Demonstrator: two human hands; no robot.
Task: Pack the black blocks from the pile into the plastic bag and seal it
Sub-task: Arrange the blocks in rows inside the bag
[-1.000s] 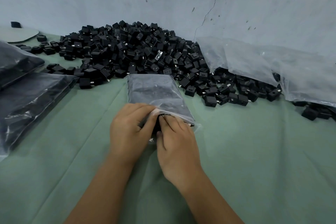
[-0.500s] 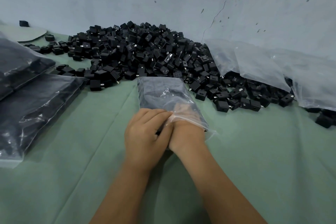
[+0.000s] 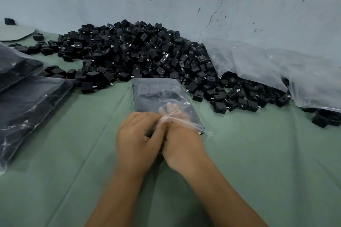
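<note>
A clear plastic bag [image 3: 156, 94] filled with black blocks lies on the green cloth in front of a big pile of black blocks [image 3: 136, 55]. My left hand [image 3: 137, 140] grips the bag's open near end from the left. My right hand [image 3: 181, 145] reaches into the bag's mouth; its fingers show through the plastic and lie among the blocks. What the fingers hold inside is hidden.
Two filled, dark bags [image 3: 27, 107] lie at the left. A heap of empty clear bags [image 3: 273, 68] rests against the wall at the right, over more loose blocks [image 3: 245, 97]. A grey disc [image 3: 14, 32] sits at the far left.
My right hand has pushed from the bag's mouth into the bag, its fingers now under the plastic. My left hand keeps its grip on the opening.
</note>
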